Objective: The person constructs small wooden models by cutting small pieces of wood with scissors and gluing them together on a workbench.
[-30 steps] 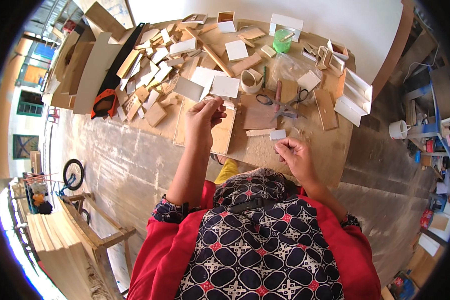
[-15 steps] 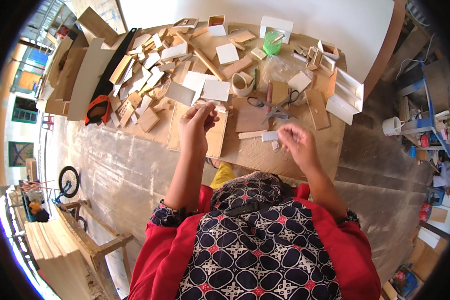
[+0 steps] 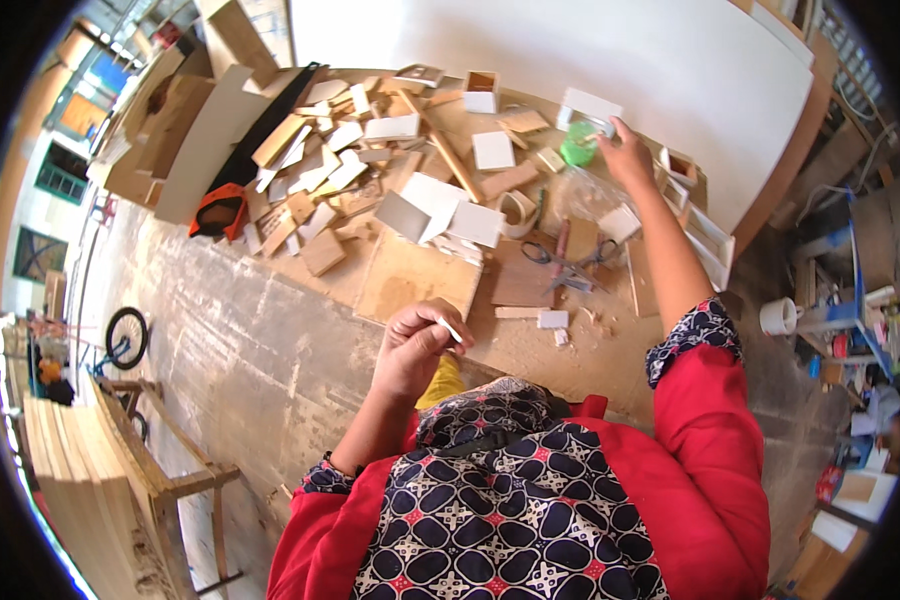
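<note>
In front of my body, my left hand (image 3: 415, 350) pinches a small thin white strip (image 3: 450, 330) between thumb and fingertips. My right hand (image 3: 628, 155) reaches across the table to a green plastic cup (image 3: 578, 150). Its fingers are closed at the end of a light stick (image 3: 594, 137) that leans out of the cup. Just behind them stands a small white box-shaped piece (image 3: 588, 104). Scissors (image 3: 568, 268) with dark handles lie open beside a brown board (image 3: 522, 276). A small white block (image 3: 551, 319) rests near the table's front edge.
Wood and white board offcuts (image 3: 320, 165) are heaped on the left of the table, beside an orange-handled saw (image 3: 220, 210). A roll of tape (image 3: 516, 212) stands mid-table. White open boxes (image 3: 710, 240) sit at the right edge, and a white panel (image 3: 670, 60) rises behind.
My right hand has gone from above the small white block out to the green cup. My left hand has come down and nearer my body with the white strip. The view has shifted.
</note>
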Demonstrator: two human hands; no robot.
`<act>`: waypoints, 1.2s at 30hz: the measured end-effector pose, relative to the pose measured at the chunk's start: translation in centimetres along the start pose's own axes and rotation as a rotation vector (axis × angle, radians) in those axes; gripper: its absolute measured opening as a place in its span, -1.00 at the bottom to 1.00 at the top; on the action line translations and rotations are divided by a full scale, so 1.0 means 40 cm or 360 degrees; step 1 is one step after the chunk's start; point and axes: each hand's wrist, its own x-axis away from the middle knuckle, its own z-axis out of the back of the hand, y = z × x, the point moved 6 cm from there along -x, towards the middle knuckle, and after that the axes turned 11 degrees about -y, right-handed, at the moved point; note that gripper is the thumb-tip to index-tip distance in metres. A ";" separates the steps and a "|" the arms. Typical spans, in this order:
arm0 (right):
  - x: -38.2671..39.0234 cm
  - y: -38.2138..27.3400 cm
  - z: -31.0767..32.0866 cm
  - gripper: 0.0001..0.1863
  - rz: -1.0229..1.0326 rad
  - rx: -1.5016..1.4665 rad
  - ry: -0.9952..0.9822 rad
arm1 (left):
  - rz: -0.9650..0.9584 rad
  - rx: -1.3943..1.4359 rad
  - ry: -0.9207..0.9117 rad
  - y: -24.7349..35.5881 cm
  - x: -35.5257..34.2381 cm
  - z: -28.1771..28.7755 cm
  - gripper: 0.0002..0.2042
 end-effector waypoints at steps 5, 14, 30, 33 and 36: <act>-0.060 -0.004 -0.008 -0.73 0.0159 0.0088 -0.0039 | -0.0053 -0.0057 -0.0068 0.048 0.014 -0.006 -0.90; -0.026 -0.072 0.000 -0.88 0.0459 0.0468 0.0101 | -0.0009 0.0014 -0.0044 0.054 0.005 0.024 -0.89; 0.058 -0.152 0.129 -0.89 0.0537 0.0157 0.0325 | 0.0037 -0.0106 -0.0094 0.056 -0.036 0.005 -0.90; 0.202 -0.196 0.224 -0.89 0.0543 -0.0645 0.0271 | -0.0005 -0.0062 -0.0087 0.063 -0.040 -0.014 -0.90; 0.396 -0.277 0.263 -0.87 0.0464 -0.1386 -0.0158 | -0.0019 -0.0039 -0.0096 0.067 -0.043 -0.034 -0.90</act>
